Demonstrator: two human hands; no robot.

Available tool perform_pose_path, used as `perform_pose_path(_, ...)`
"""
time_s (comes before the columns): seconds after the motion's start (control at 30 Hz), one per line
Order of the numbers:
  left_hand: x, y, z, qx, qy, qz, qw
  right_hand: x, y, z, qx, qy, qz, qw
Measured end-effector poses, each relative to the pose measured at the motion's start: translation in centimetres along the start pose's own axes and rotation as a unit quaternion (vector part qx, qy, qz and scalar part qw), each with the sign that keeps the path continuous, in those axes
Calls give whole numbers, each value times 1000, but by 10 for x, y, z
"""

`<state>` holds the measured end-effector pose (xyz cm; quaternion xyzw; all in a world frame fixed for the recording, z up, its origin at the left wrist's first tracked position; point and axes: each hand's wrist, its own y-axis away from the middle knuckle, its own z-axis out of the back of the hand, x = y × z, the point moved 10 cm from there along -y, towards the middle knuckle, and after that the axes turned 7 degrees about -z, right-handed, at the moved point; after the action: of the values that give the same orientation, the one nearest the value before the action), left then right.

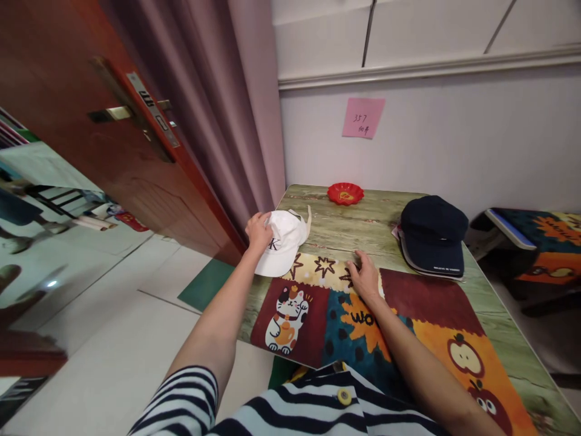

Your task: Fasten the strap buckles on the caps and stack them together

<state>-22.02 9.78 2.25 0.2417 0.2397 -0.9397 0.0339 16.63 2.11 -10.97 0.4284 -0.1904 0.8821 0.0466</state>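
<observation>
A white baseball cap [282, 242] with dark lettering on its front lies at the left edge of the wooden-patterned table [318, 227], its brim towards me. My left hand [259, 232] is closed on the left side of its crown, with the fingertips partly hidden. Over the top edge of the colourful patterned mat [290, 324], my right hand [364, 278] rests with its fingers apart and nothing in them. A dark navy cap [433, 233] sits at the right side of the table, brim facing me.
A red scalloped dish [345, 194] stands at the table's back. Left of the table are a mauve curtain [227, 91] and a brown door [91, 127] standing ajar. A pink note [363, 118] hangs on the wall. Another table [558, 233] stands at the right.
</observation>
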Motion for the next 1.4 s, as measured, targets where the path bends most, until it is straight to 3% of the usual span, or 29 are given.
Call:
perform_pose_path(0.2, -7, 3, 13, -49, -45, -31, 997, 0, 1, -1, -3, 10, 13, 1000)
perform_pose_path(0.37, -9, 8, 14, -34, -52, -26, 998, 1, 1, -3, 4, 18, 11, 1000)
perform_pose_path(0.5, -21, 3, 25, -33, -46, -25, 998, 1, 1, -2, 7, 15, 4, 1000)
perform_pose_path(0.63, -53, -2, 49, -51, -16, -47, 997, 5, 3, 5, -2, -17, -5, 1000)
perform_pose_path(0.77, -102, 2, 76, -71, 65, -127, 987, 17, 1, 15, -1, -137, -44, 990)
perform_pose_path(0.83, -127, 8, 86, -74, 122, -164, 976, 28, -6, 15, 37, -256, -90, 962)
perform_pose_path(0.9, -146, 17, 89, -65, 174, -175, 967, 45, -16, 9, 109, -390, -146, 903)
perform_pose_path(1.0, -165, 33, 75, -24, 247, -149, 957, 85, -25, -4, 266, -534, -194, 779)
perform_pose_path(1.07, -171, 45, 55, 10, 299, -125, 946, 104, -29, 1, 313, -581, -187, 728)
perform_pose_path(1.17, -166, 62, 19, 66, 389, -78, 915, 109, -31, 15, 306, -619, -175, 702)
perform_pose_path(1.27, -133, 79, -25, 106, 484, 60, 867, 104, -24, 24, 295, -638, -186, 686)
perform_pose_path(1.33, -114, 98, -61, 172, 529, 176, 812, 102, -21, 30, 280, -651, -191, 679)
perform_pose_path(1.4, -119, 125, -94, 290, 565, 238, 735, 101, -21, 35, 266, -660, -192, 676)
